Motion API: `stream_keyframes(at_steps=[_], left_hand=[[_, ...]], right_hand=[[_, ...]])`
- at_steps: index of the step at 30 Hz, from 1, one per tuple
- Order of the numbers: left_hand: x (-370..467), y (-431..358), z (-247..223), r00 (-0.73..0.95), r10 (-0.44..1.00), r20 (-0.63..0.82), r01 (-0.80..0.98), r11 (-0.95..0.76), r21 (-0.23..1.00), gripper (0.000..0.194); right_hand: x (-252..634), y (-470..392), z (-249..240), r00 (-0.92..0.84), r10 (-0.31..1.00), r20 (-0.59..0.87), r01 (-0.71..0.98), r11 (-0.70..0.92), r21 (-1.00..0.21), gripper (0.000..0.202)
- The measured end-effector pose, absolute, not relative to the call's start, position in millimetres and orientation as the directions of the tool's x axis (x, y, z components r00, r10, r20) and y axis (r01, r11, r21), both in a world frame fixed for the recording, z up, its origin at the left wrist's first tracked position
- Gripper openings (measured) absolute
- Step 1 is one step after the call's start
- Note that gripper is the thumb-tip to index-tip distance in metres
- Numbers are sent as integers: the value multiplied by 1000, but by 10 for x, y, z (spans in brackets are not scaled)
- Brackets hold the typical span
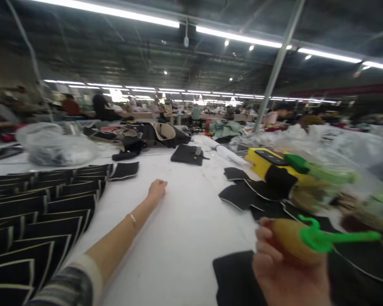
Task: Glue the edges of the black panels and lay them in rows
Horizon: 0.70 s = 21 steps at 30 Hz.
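My right hand (271, 263) is wrapped round a squeeze glue bottle (292, 238), amber with a bright green nozzle pointing right. Below and beside it lies a black panel (236, 278) on the white table (175, 238). My left hand (157, 189) reaches out over the middle of the table with its fingers curled in; whatever they hold, if anything, is hidden. Left of that arm, black pieces with pale edges (60, 206) lie overlapped in rows, and a single black piece (124, 171) lies at their far end. More black pieces (242, 193) are spread on the right.
A yellow box (258, 163) with a dark object on top stands at the right, near heaped clear plastic bags (344, 144). Farther back are a black flat item with a strap (188, 154), a bagged bundle (57, 146) and a slanted pole (277, 68). Several people work in the distance.
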<state>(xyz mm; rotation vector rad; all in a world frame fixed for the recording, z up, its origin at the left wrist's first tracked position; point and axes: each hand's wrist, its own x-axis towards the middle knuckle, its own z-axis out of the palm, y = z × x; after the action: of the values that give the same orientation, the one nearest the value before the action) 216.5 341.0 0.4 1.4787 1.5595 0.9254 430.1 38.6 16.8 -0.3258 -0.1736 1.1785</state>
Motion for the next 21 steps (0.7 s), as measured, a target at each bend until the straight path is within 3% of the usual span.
stream_keyframes(at_steps=[3, 6, 8, 9, 14, 16, 18, 19, 21], left_hand=[[2635, 2566, -32, 400, 906, -139, 449, -61, 892, 19], [2816, 1687, 20, 739, 651, -174, 513, -376, 771, 47], [2860, 1283, 47, 746, 649, -147, 576, -519, 631, 57], [2875, 1162, 60, 724, 672, -158, 607, -509, 610, 59], [2771, 1149, 292, 700, 640, -317, 557, -211, 803, 14], [2564, 1187, 475, 695, 681, -231, 505, -233, 831, 7], [2253, 1135, 636, 660, 751, -8, 470, -405, 785, 7], [2070, 1074, 683, 642, 754, 138, 479, -535, 696, 9], [1682, 902, 673, 672, 652, 350, 526, -754, 394, 24]], right_hand=[[4090, 358, 393, 387, 922, -13, -881, 366, -300, 61], [4088, 334, 417, 416, 908, 41, -857, 407, -317, 57], [4130, 291, 385, 425, 903, 62, -854, 423, -305, 58], [4150, 269, 367, 431, 900, 68, -854, 431, -289, 59], [4202, 187, 326, 451, 886, 106, -855, 463, -234, 59], [4210, 162, 329, 448, 884, 130, -856, 466, -222, 59], [4210, 144, 334, 440, 885, 152, -861, 464, -208, 61], [4204, 138, 335, 435, 886, 161, -863, 461, -204, 62], [4179, 139, 328, 426, 889, 170, -864, 455, -216, 62]])
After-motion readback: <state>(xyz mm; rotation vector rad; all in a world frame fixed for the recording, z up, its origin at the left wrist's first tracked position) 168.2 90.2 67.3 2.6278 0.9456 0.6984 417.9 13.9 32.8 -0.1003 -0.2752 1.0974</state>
